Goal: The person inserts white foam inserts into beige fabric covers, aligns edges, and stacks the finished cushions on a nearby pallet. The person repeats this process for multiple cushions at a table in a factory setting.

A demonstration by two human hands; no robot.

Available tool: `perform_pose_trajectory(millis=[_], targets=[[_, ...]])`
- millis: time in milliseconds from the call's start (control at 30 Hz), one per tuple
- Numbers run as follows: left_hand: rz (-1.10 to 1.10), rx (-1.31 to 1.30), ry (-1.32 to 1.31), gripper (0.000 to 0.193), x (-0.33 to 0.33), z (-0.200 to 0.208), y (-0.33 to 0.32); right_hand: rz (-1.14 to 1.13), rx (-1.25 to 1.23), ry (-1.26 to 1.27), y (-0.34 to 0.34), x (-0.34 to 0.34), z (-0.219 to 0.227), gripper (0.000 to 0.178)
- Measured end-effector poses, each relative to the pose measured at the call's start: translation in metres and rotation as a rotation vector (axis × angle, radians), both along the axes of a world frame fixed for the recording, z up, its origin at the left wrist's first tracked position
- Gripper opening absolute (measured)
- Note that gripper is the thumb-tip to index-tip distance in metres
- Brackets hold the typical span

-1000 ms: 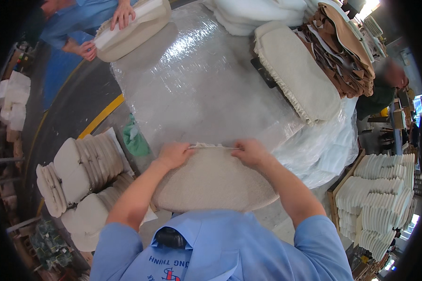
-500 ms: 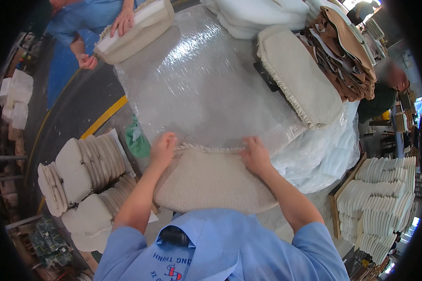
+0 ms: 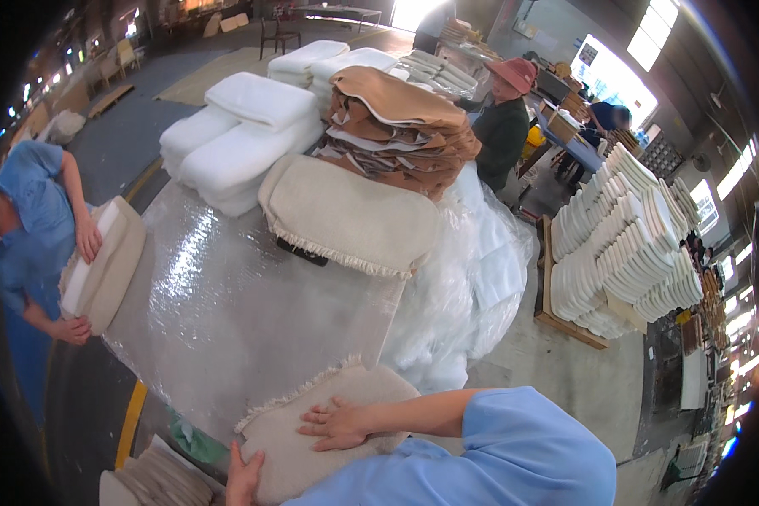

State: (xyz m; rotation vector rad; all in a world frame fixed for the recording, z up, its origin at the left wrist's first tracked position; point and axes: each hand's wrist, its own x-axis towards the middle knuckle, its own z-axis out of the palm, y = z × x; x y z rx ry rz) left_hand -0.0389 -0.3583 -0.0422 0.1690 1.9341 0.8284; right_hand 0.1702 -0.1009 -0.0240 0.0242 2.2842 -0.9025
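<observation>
A beige fabric seat cover (image 3: pixel 282 468) with a frayed edge lies at the near edge of the plastic-wrapped table (image 3: pixel 253 312), against my body. My right hand (image 3: pixel 337 424) rests flat on top of it, fingers spread. At the cover's left edge is my left hand (image 3: pixel 244 475), its visible fingers apart and touching the fabric; part of that hand is cut off by the lower border. Farther back lies a stack of similar beige fabric pieces (image 3: pixel 346 211) with frayed edges, a dark object (image 3: pixel 302 251) partly under it.
At left, a co-worker's hands (image 3: pixel 87 240) hold a white pad in a beige cover (image 3: pixel 114 266). White padding (image 3: pixel 244 139) and brown sheets (image 3: pixel 405 126) are piled at the back. Plastic-wrapped material (image 3: pixel 468 295) stands right, beyond it pale pads (image 3: pixel 616 244) on a pallet. A person wears a red hat (image 3: pixel 513 74).
The view has swung right. My right hand has left the frayed edge and now lies flat on the cover; my left hand has moved to its left side.
</observation>
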Motion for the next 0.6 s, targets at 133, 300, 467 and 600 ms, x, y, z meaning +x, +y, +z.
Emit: perform_pose_trajectory(millis=[133,300,467,600], targets=[[-0.075,0.019,0.083,0.101,-0.006,-0.010,0.005,-0.071,-0.008,-0.012,0.000,-0.007,-0.015,0.074],[-0.124,-0.104,0.200,0.096,-0.014,-0.018,0.003,-0.274,0.317,0.056,0.039,-0.003,-0.024,0.074],[-0.225,-0.069,0.152,0.092,-0.021,-0.024,0.021,-0.804,0.260,-0.159,0.124,0.079,-0.055,0.085],[-0.303,-0.091,0.274,0.099,-0.045,-0.012,0.022,-1.117,-0.173,-0.064,0.098,0.110,-0.055,0.101]])
